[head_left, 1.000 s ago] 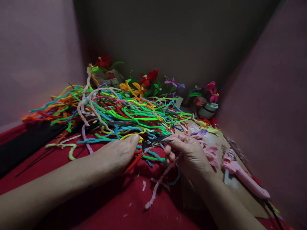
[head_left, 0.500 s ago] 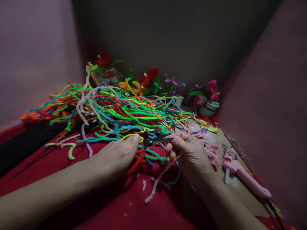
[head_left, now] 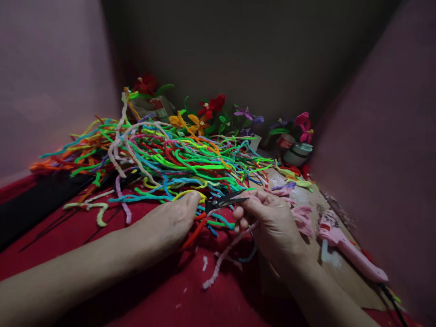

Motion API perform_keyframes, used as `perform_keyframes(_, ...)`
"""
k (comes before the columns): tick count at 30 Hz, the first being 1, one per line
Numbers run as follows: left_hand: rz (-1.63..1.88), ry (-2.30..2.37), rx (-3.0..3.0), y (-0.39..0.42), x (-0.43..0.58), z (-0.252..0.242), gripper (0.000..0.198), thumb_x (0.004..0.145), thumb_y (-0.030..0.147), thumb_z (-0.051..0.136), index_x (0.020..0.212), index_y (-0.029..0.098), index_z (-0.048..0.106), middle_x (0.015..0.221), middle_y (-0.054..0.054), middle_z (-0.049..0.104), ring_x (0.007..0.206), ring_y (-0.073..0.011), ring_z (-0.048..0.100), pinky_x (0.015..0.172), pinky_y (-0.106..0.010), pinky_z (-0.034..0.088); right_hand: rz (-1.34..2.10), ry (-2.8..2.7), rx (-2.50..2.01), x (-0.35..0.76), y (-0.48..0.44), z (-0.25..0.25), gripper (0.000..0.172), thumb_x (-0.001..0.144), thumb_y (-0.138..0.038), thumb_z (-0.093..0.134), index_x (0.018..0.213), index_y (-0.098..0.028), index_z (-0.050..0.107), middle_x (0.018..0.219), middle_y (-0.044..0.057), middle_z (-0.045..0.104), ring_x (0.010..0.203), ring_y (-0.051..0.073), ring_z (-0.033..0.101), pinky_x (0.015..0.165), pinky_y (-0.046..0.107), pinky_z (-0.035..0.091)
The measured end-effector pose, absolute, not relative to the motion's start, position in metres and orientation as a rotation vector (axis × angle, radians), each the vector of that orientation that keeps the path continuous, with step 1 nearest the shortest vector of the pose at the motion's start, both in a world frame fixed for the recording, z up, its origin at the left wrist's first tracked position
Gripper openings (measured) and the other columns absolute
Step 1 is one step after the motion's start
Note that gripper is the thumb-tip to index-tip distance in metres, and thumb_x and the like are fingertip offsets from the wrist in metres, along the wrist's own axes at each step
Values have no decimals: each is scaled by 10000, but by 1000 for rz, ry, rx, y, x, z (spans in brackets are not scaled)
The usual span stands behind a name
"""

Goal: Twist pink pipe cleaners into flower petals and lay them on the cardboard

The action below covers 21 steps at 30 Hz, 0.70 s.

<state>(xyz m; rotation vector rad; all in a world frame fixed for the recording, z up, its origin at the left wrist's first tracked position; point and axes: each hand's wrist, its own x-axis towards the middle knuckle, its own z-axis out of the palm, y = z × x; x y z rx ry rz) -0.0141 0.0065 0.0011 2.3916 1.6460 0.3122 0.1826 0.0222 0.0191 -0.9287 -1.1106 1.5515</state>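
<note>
My left hand (head_left: 177, 219) is closed round the red handles of a pair of scissors (head_left: 214, 204), whose dark blades stand slightly apart and point right. Pinched in the fingertips of my right hand (head_left: 269, 215) is a pale pink pipe cleaner (head_left: 226, 261), its loose end hanging down to the lower left. A thin pink piece lies between the blades near those fingertips. Just behind my right hand rest pink looped pipe-cleaner petals (head_left: 302, 220). Part of the scissor handles is hidden by my left hand.
A heap of coloured pipe cleaners (head_left: 184, 156) spreads behind my hands on the red cloth (head_left: 150, 290). At right a pink glue gun (head_left: 354, 254) lies on cardboard (head_left: 344, 290). Pipe-cleaner flowers (head_left: 211, 106) and a small jar (head_left: 298, 154) stand at the back.
A thin pink piece now shows between the scissor blades, near the pivot. Both hands keep nearly the same place, and the hanging pink end has shifted slightly left.
</note>
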Motion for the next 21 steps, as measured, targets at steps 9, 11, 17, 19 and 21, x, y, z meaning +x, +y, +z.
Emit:
perform_keyframes(9, 198, 1685, 2359, 0, -11, 17, 151, 835, 277, 301, 804, 189, 420, 706, -25, 529, 569, -160, 497, 525, -263, 342, 1633, -1084, -885, 184, 23, 19, 93, 693, -208, 627, 677, -130, 579, 525, 2, 631, 362, 72, 512, 375, 172, 418)
perform_keyframes(11, 184, 1688, 2370, 0, -11, 18, 143, 831, 250, 296, 808, 186, 422, 720, -29, 531, 576, -156, 499, 531, -260, 347, 1638, -1090, -887, 184, 22, 20, 101, 690, -211, 634, 674, -131, 575, 522, 4, 634, 361, 73, 515, 372, 169, 415)
perform_keyframes(17, 208, 1671, 2435, 2, -10, 16, 114, 827, 220, 305, 820, 186, 415, 731, -27, 532, 583, -147, 501, 521, -252, 333, 1643, -1093, -896, 185, 23, 18, 112, 705, -226, 625, 686, -130, 572, 529, 13, 642, 362, 74, 512, 380, 176, 419)
perform_keyframes(19, 203, 1657, 2433, 2, -11, 16, 110, 831, 229, 304, 821, 187, 405, 714, -24, 534, 564, -146, 498, 511, -254, 323, 1645, -1090, -899, 185, 23, 19, 107, 703, -218, 626, 680, -130, 571, 529, 12, 643, 359, 73, 511, 378, 173, 416)
perform_keyframes(21, 199, 1644, 2422, 2, -12, 13, 95, 829, 235, 311, 821, 189, 395, 685, -17, 537, 530, -143, 486, 494, -257, 303, 1637, -1096, -887, 184, 22, 19, 113, 709, -220, 625, 670, -129, 570, 525, 8, 638, 362, 71, 515, 382, 170, 418)
